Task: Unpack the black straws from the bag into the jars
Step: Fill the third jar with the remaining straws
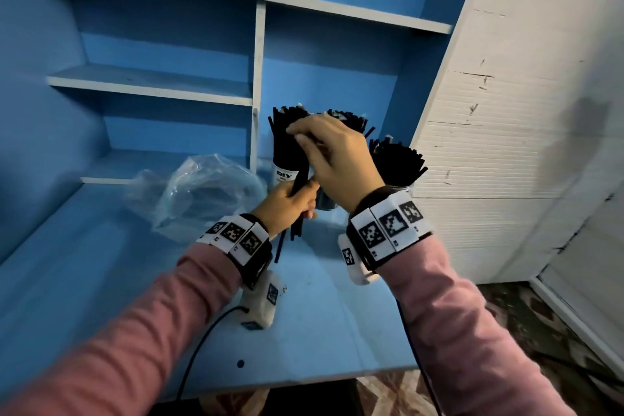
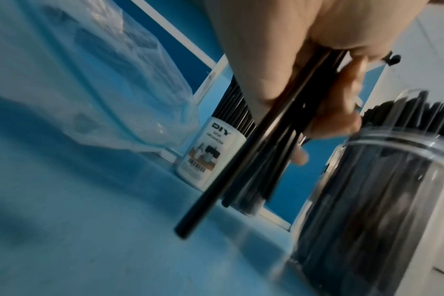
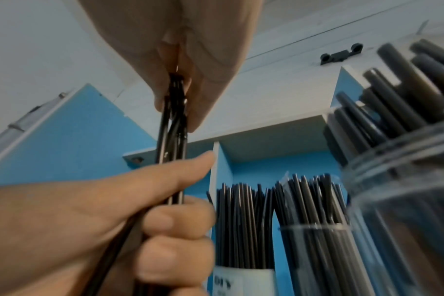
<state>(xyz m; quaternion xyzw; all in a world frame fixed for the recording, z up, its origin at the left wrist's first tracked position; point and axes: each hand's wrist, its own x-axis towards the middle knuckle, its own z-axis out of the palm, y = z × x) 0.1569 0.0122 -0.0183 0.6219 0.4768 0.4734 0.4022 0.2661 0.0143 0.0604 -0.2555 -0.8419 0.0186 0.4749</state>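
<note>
My left hand (image 1: 297,199) grips a small bundle of black straws (image 1: 301,177) around its middle, held upright above the blue desk (image 1: 101,280). My right hand (image 1: 305,138) pinches the bundle's top ends from above; in the right wrist view the right hand (image 3: 180,112) closes on the straws (image 3: 173,140) over the left hand (image 3: 139,210). Behind them stand three clear jars packed with black straws: a labelled jar (image 1: 285,176), a middle jar (image 1: 326,203) and a right jar (image 1: 400,165). The crumpled clear bag (image 1: 202,189) lies to the left with dark straws inside.
Blue shelves with white edges (image 1: 152,88) rise behind the desk, and a white divider (image 1: 258,78) stands just left of the jars. A white panel (image 1: 506,111) closes the right side. Cables hang from both wrists over the desk's front edge (image 1: 304,378).
</note>
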